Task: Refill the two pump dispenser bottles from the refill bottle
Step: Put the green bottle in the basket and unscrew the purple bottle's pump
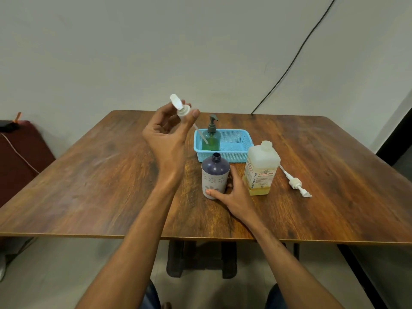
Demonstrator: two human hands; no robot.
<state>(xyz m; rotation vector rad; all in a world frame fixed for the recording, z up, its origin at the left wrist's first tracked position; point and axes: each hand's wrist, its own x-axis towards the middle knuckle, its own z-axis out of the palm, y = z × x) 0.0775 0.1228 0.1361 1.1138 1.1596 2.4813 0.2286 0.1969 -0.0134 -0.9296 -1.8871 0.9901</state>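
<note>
On a wooden table [89,175], a blue basket [236,156] held the green dispenser [214,141]; the refill bottle [260,172] stood beside the uncapped purple dispenser [215,172], gripped by the right hand [236,195], while the left hand [167,134] pinched a white pump [182,109] aloft.

Soft, even indoor light, faint shadows, mild blur, wide-angle bending at edges.

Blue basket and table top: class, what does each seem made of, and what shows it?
Blue basket: likely moulded plastic, matte; uniform colour, regular mesh holes. Table top: wood or wood-look laminate, slight sheen; brown grain, thin edge.
</note>
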